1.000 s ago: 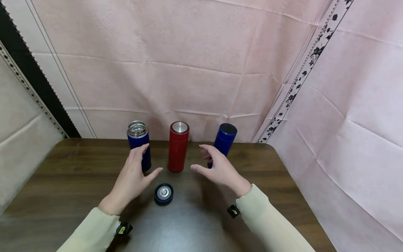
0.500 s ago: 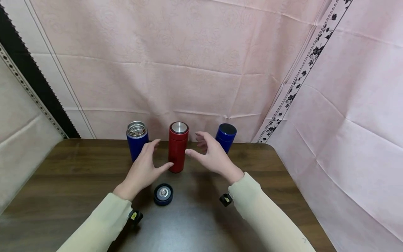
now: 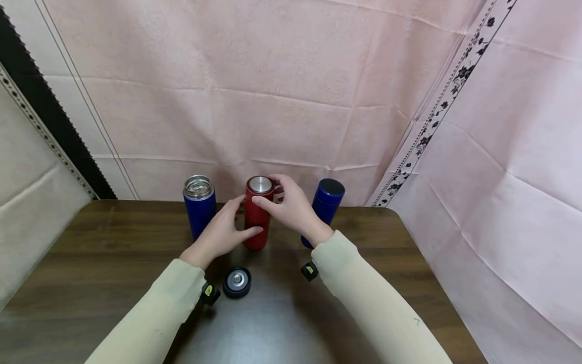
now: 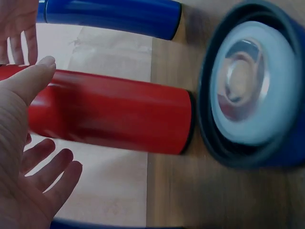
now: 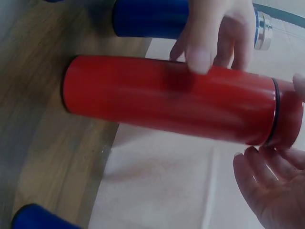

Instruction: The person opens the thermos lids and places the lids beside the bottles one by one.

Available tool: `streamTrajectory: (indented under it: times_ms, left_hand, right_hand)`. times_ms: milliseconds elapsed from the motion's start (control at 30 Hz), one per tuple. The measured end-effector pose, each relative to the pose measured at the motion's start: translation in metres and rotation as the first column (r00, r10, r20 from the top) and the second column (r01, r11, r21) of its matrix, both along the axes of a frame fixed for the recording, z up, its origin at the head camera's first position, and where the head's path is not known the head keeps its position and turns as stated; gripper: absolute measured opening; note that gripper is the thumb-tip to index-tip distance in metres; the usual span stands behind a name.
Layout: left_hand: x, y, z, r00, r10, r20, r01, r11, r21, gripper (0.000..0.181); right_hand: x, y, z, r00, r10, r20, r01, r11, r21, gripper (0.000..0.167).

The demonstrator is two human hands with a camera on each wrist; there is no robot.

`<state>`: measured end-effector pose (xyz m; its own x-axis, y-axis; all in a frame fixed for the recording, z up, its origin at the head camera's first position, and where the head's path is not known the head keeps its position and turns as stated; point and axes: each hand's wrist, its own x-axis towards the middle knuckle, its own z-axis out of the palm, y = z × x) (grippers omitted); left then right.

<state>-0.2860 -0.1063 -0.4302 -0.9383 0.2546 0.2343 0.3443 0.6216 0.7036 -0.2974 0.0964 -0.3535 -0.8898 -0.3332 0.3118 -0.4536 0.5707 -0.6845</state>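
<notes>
A red thermos bottle (image 3: 256,222) with a silver-topped lid (image 3: 261,185) stands upright between both hands. My left hand (image 3: 220,235) is at the left side of its body, thumb in front and fingers spread. The left wrist view shows the fingers (image 4: 66,167) apart from the red surface. Around the lid lies my right hand (image 3: 291,207), thumb in front and loosely bent fingers (image 5: 257,167) on the far side; firm contact cannot be made out. Just behind my left hand stands an uncapped blue thermos bottle (image 3: 198,210) with a bare steel mouth.
A dark blue screw lid (image 3: 237,282) lies upside down on the wooden table (image 3: 113,283), nearer than the bottles. Behind my right hand stands a capped blue thermos bottle (image 3: 326,202). Pale pink cloth (image 3: 291,91) hangs beyond the table's far edge.
Both hands have moved inward to the red thermos bottle. My right hand has also risen from near the capped blue bottle to the red lid. The bottles and loose lid stay put.
</notes>
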Motion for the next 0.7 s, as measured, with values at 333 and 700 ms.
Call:
streamTrajectory:
  times_ms: [333,700]
  left_hand:
    - [-0.012,0.011,-0.005,0.998,0.010,0.054,-0.018,0.990,0.141,0.080]
    - [-0.010,0.013,-0.010,0.999,0.009,0.042,-0.017,0.983,0.181,0.078]
  right_hand:
    - [-0.006,-0.013,-0.007,0.998,-0.046,-0.047,0.044,0.998,-0.036,0.063]
    - [-0.006,-0.012,-0.018,0.996,-0.057,-0.064,0.052,0.995,-0.086,0.062]
